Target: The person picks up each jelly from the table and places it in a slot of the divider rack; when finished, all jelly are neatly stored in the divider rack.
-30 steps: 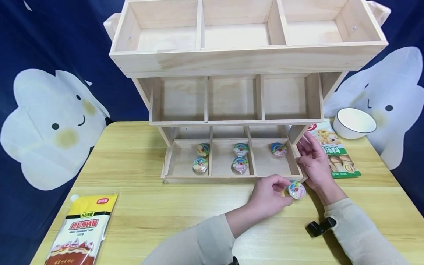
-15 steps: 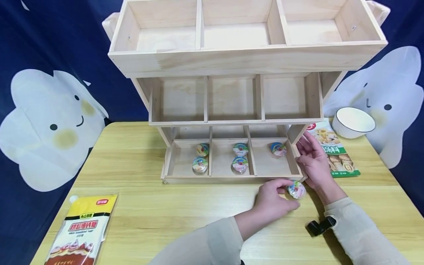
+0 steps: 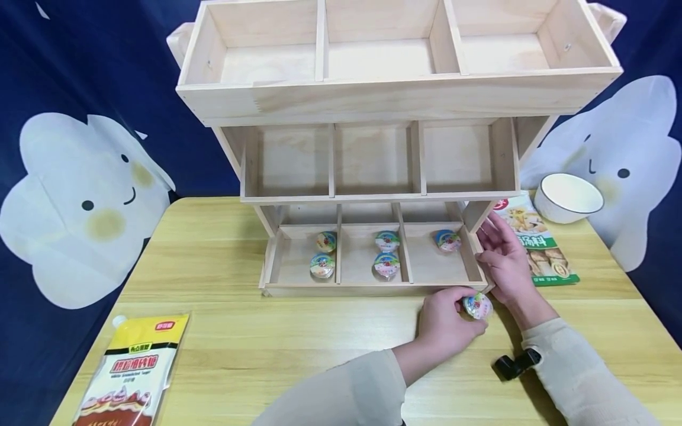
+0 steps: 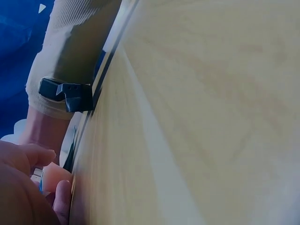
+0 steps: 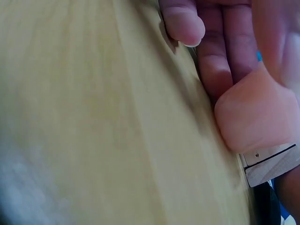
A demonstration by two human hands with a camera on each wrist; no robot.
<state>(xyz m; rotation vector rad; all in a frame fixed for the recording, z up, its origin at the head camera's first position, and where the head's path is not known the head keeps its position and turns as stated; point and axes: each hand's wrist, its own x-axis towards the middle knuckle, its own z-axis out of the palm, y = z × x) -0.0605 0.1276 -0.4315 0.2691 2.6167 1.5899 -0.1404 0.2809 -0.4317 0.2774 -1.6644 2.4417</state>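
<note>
My left hand (image 3: 446, 324) has its index finger and thumb around a jelly cup (image 3: 478, 306) with a printed foil lid, on the table by the drawer's right front corner. The cup's pink body (image 5: 255, 112) shows between the fingers in the right wrist view. My right hand (image 3: 505, 260) rests against the right side of the wooden bottom drawer (image 3: 373, 290), its thumb at the drawer's side. Two jelly cups (image 3: 322, 265) lie in the left compartment, two more jelly cups (image 3: 386, 265) in the middle one, and a single jelly cup (image 3: 447, 241) in the right one.
Above the drawer rise a middle tier (image 3: 378, 198) and a top tier (image 3: 399, 100), each in three compartments. A bag of sugar (image 3: 130, 373) lies at the left front. Right of the shelf are a green and white food packet (image 3: 543, 245) and a white bowl (image 3: 569, 198).
My left hand has moved right, and its fingers have closed in around the jelly cup, which stays in place. My right hand has not moved.
</note>
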